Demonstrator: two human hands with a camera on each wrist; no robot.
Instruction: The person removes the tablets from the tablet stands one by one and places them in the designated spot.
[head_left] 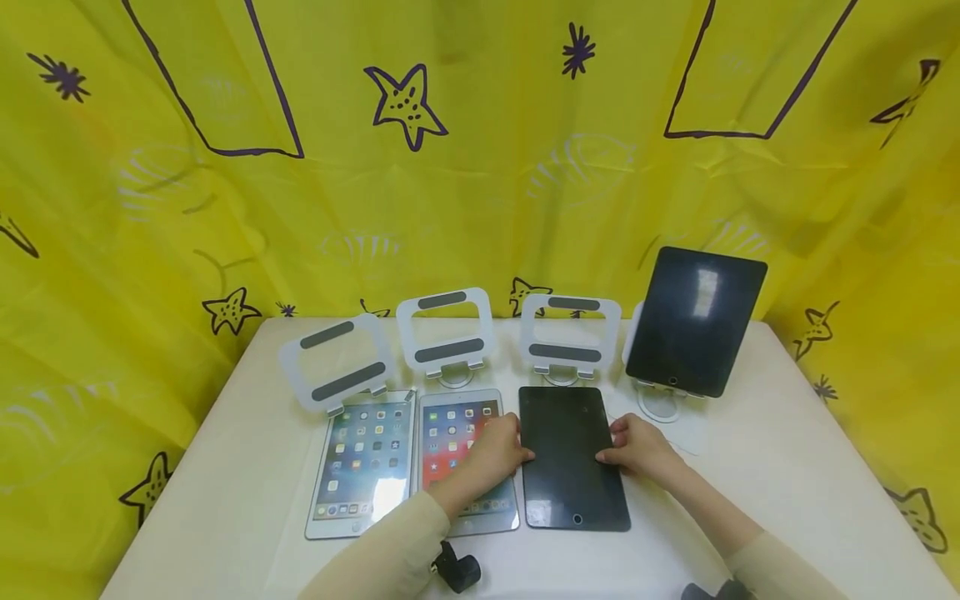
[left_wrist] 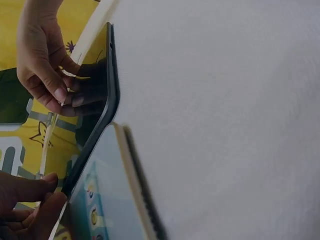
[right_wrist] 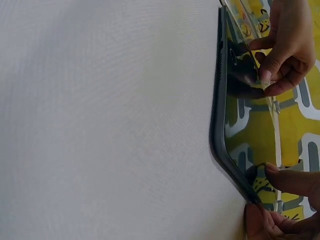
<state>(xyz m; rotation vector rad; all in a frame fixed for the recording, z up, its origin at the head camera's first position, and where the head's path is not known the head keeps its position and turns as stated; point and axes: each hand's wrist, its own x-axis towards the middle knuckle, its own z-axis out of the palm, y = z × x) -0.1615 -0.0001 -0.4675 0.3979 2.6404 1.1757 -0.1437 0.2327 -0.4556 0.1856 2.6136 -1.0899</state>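
Observation:
A tablet with a dark screen lies on the table, its home button toward me. My left hand pinches its left edge, thumb on the glass, above the neighbouring white tablet. On the other side, my right hand pinches the right edge; in the right wrist view the thumb is on top and fingers are at the edge from below. The left wrist view shows the dark tablet's near edge low over or on the cloth; any gap beneath is unclear.
Another white tablet with a lit screen lies at left. Along the back stand several white tablet stands, a tilted one, two more, and one at right bearing a dark tablet. A yellow curtain hangs behind the white table.

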